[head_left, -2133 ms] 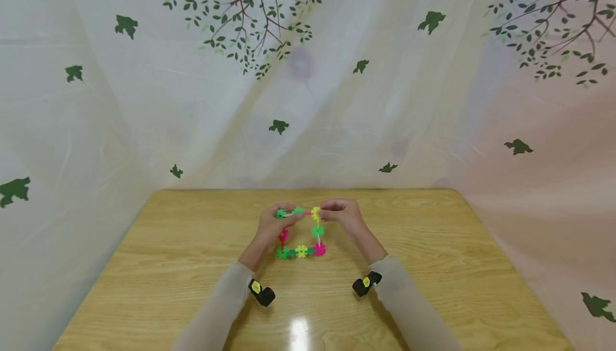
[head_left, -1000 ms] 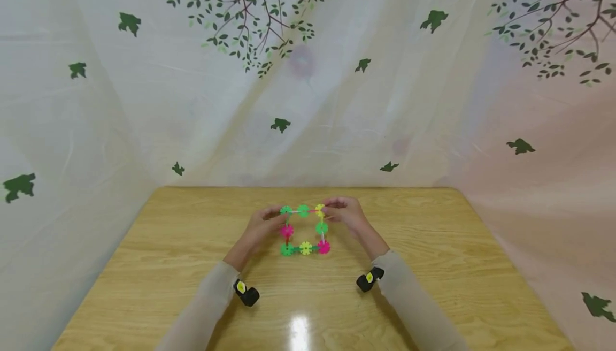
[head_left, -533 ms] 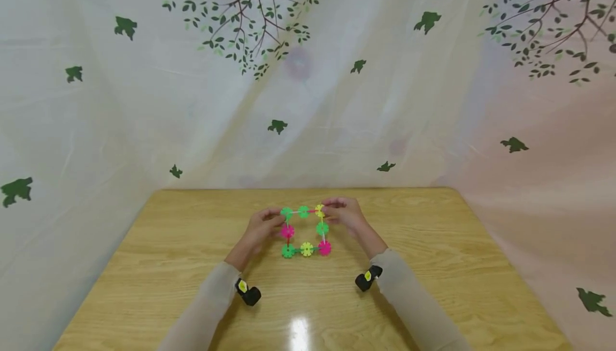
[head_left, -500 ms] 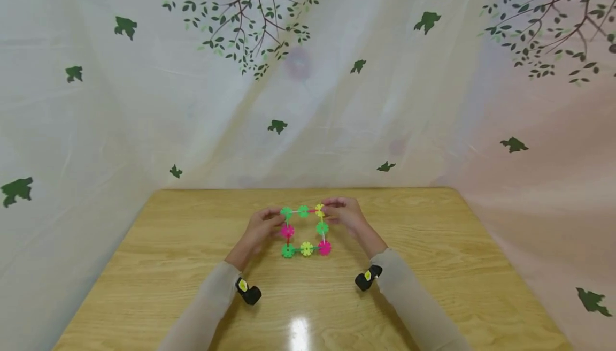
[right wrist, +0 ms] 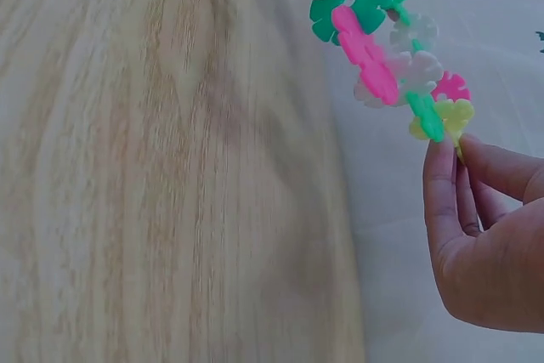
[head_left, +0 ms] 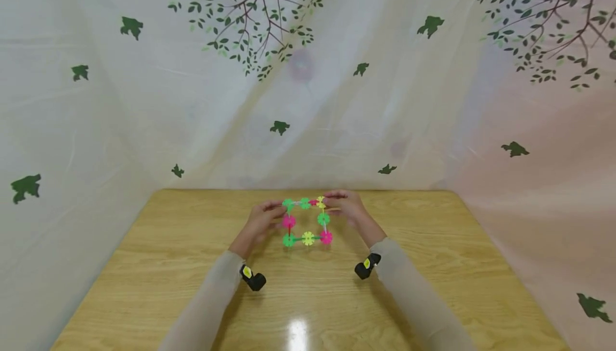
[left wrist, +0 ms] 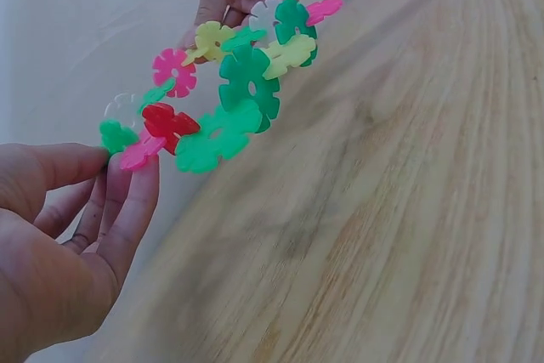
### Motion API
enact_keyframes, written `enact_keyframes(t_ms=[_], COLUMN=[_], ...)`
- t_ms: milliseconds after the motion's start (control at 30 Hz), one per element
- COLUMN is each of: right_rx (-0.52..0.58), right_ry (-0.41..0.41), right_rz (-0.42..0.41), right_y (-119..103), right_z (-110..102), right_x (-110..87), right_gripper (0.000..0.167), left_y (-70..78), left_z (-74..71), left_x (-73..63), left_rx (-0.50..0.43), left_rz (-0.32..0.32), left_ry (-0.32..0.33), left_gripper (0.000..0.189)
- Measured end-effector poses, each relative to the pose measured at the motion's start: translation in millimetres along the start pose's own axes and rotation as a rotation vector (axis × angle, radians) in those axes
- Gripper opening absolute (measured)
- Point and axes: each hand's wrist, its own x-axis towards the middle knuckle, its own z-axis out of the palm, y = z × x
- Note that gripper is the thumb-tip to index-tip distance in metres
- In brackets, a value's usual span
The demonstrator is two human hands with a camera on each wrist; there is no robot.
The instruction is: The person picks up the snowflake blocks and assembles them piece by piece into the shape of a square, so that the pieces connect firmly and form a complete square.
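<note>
Between both hands, a square ring of linked snowflake building discs [head_left: 308, 238] in green, pink, yellow, red and white is held up off the table. My left hand [head_left: 260, 223] pinches its far left corner, where a green disc [left wrist: 117, 136] meets the thumb and fingertips. At the far right corner, my right hand [head_left: 351, 211] pinches a yellow disc [right wrist: 455, 116] between thumb and fingers. The ring is tilted, with its near side of green, yellow and pink discs facing the head camera. In the wrist views some discs overlap and hide others.
The wooden table [head_left: 168, 265] lies beneath both arms. A pale cloth backdrop [head_left: 216, 99] printed with leaves and branches hangs behind it and along its sides. A black camera [head_left: 252, 277] is strapped on each wrist.
Since two seconds ago my left hand has shifted from across the ring's far side to its left corner. In the last half second both hands raised the ring slightly away from me.
</note>
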Motion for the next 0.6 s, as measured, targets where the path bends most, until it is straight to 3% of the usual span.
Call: enact_keyframes(t_ms=[267, 600], right_rx=[0.016, 0.045], right_ry=[-0.004, -0.032], right_rz=[0.038, 0.082], right_y=[9.3, 21.3], right_z=[-1.5, -5.6], right_x=[17.2, 32.4], right_gripper=[0.033, 0.032], left_y=[-6.4, -13.1], left_z=[-4.5, -11.6], left_x=[14.8, 25.2], left_rx=[-0.022, -0.062], left_rz=[-0.045, -0.087], left_ry=[0.025, -0.014], left_gripper=[0.041, 0.042])
